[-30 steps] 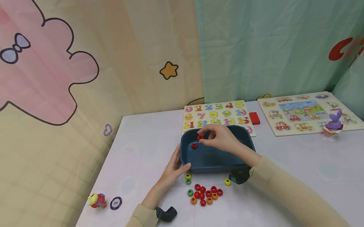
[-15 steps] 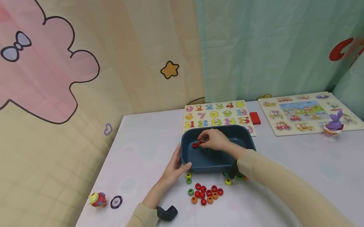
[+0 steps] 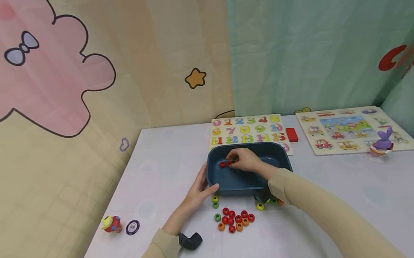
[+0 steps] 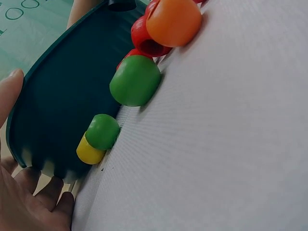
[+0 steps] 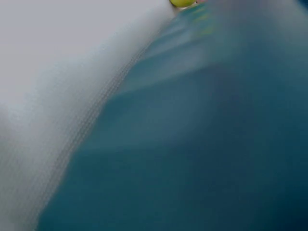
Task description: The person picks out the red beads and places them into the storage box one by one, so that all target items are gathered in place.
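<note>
A dark blue tray [image 3: 231, 180] stands before me in the head view. My left hand [image 3: 198, 194] holds its left end, thumb on the near corner's rim and fingers along the outside; the left wrist view shows the fingers [image 4: 41, 187] against the tray wall [image 4: 62, 91]. Inside the tray my right hand [image 3: 246, 159] pinches a red bead [image 3: 230, 164], partly hidden by the fingertips. Beside it on the tray floor lies another red bead [image 3: 222, 164]. The tray's outer wall [image 5: 159, 159] fills most of the blurred right wrist view, where neither hand's grip shows.
Red beads [image 3: 230, 221], orange beads [image 3: 239, 227] and green beads [image 3: 217, 217] lie in front of the tray. A yellow bead [image 3: 260, 206] sits by the right wrist. Behind are a number puzzle [image 3: 245, 129], red block [image 3: 292, 134] and vehicle puzzle [image 3: 347, 127]. Leftward lies a chip [image 3: 132, 227].
My right hand has lowered into the tray, bringing the pinched red bead down beside the other one. Between the last two frames it barely moves. The left hand stays on the tray.
</note>
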A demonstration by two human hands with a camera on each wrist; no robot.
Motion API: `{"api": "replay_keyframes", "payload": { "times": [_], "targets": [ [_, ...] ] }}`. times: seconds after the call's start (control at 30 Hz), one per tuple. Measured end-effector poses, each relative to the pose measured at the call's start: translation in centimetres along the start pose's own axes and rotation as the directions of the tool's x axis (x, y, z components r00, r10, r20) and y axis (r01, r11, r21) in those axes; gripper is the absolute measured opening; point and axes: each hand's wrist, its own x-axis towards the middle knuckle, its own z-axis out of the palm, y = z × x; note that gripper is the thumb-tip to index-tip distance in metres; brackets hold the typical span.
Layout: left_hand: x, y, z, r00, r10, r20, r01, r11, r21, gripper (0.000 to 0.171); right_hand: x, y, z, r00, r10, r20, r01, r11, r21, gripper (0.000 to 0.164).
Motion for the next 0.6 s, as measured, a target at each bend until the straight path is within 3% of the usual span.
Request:
{"api": "replay_keyframes", "payload": {
  "times": [0.23,0.43,0.5,0.6],
  "targets": [
    [0.1,0.1,-0.1,1.0,0.013,0.008,-0.013,1.0,0.004,0.075,0.3,-0.2,-0.2,0.999,0.003,-0.052,0.002,0.997,0.083,0.025],
    [0.4,-1.0,-0.1,1.0,0.01,-0.006,-0.01,1.0,-0.011,0.076,-0.5,-1.6,-2.1,0.997,0.007,-0.074,0.004,0.99,0.143,0.032],
    [0.7,-1.7,-0.1,1.0,-0.003,-0.015,0.003,1.0,-0.006,0.076,-1.5,-2.1,-3.0,0.999,-0.017,-0.044,0.026,0.975,0.222,0.034],
    [1.0,-2.6,0.0,0.999,-0.021,-0.038,0.021,1.0,-0.002,0.076,-3.4,-2.8,-4.4,0.998,-0.054,0.012,0.045,0.921,0.386,0.039]
  ]
}}
